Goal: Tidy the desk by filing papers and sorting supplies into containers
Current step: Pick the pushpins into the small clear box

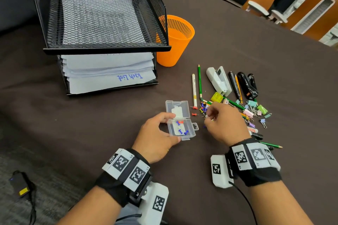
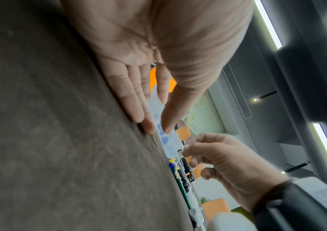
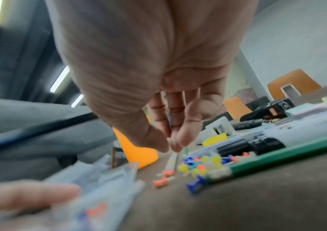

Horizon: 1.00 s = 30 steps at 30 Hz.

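My left hand [image 1: 173,127] [image 2: 158,128] grips a small clear plastic box [image 1: 183,130] [image 2: 170,142] between thumb and fingers, its lid [image 1: 178,109] hinged open away from me. Several blue and red push pins lie inside. Just right of the box, my right hand [image 1: 207,117] [image 3: 171,144] hovers low over the table, thumb and forefinger pinching a small pale push pin. A heap of coloured push pins [image 1: 203,107] [image 3: 202,164] lies under its fingers. Two red pins [image 1: 194,114] lie loose between the box and the heap.
A black mesh paper tray [image 1: 106,49] stacked with sheets stands at the back left, with an orange cup [image 1: 175,42] beside it. Right of the pins lie pencils, pens, a white stapler [image 1: 218,80], a black stapler [image 1: 247,86], binder clips [image 1: 256,109] and markers.
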Available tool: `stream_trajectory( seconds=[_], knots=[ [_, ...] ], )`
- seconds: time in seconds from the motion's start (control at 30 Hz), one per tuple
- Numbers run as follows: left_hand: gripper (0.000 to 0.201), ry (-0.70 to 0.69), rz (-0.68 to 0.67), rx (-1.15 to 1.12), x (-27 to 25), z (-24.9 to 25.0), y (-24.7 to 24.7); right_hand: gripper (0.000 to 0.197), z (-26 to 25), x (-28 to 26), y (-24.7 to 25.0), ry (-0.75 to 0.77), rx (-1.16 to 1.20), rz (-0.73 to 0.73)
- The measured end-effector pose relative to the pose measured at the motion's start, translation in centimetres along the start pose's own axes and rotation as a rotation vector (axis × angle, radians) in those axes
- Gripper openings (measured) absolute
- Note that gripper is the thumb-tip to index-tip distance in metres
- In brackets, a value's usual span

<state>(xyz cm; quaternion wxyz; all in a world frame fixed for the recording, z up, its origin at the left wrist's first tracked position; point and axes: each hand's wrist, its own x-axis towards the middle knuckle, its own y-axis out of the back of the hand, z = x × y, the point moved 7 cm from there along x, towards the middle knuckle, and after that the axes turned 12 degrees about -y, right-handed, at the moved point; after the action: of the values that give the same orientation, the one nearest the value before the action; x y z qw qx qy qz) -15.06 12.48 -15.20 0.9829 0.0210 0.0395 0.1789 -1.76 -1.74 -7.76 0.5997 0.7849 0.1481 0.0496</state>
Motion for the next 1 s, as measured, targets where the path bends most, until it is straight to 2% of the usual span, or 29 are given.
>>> stream_trajectory(
  seconds=[0.07,0.17,0.23,0.3,0.43,0.5,0.57,0.7,0.77,0.87,1.0],
  knots=[
    [0.06,0.008,-0.003,-0.005,0.0,-0.1,0.0,0.014,-0.6,-1.1,0.5,0.059,0.193,-0.052],
    [0.06,0.003,0.001,-0.015,0.1,-0.3,0.0,0.012,-1.8,-2.1,0.3,0.094,0.359,-0.235],
    [0.06,0.001,0.006,-0.017,0.1,-0.3,-0.1,0.008,-1.6,-0.8,0.5,0.083,0.383,-0.202],
    [0.06,-0.005,0.018,-0.016,0.0,-0.3,-0.1,0.005,-1.5,1.0,0.4,0.058,0.294,-0.143],
    [0.059,-0.018,0.029,-0.005,0.0,-0.2,0.0,0.009,-2.3,2.9,-2.2,0.07,-0.062,-0.225],
    [0.059,-0.02,0.029,-0.005,0.1,-0.2,0.1,0.002,-2.6,3.1,-2.6,0.074,-0.15,-0.218],
    [0.059,-0.02,0.032,-0.003,0.2,-0.3,0.1,0.009,-2.8,3.0,-2.5,0.093,-0.209,-0.193],
    [0.058,-0.008,0.026,0.012,0.3,-0.6,0.2,0.005,-2.1,2.6,-2.1,0.091,-0.125,-0.175],
    [0.058,-0.004,0.031,0.012,0.3,-0.7,0.2,0.007,-1.5,2.3,-2.0,0.087,-0.072,-0.215],
    [0.058,0.004,0.032,0.01,0.3,-0.7,0.2,0.014,-1.1,1.8,-2.2,0.107,-0.11,-0.263],
    [0.059,0.01,0.025,0.016,0.3,-0.6,0.2,0.013,-1.4,1.5,-2.4,0.124,-0.174,-0.255]
  ],
)
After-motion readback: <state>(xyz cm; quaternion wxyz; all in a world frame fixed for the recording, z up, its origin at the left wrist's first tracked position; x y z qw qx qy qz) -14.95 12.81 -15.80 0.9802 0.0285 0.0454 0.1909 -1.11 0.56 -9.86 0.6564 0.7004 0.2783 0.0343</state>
